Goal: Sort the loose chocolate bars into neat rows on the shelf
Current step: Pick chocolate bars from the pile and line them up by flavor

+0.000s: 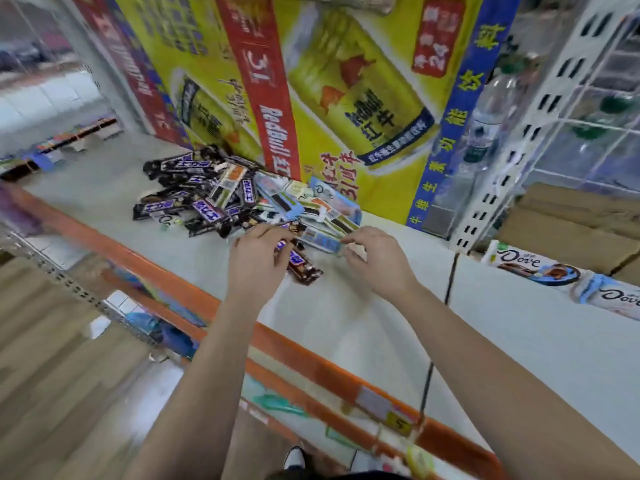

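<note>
On the shelf (346, 323), at the pile's (214, 195) near edge, the left hand (258, 259) grips a dark bar (300, 265) and the right hand (377, 261) pinches a blue bar (320, 240). Tugging either could drag neighbours loose and scatter them.

A yellow banner (346, 98) printed with drink cans fills the back. Just right of it, a clear bottle (485, 123) sits beside a white slotted upright (502, 174). Brown cartons (568, 223), perhaps stacked, lie beyond. A wood-look floor (52, 341) shows at lower left.
</note>
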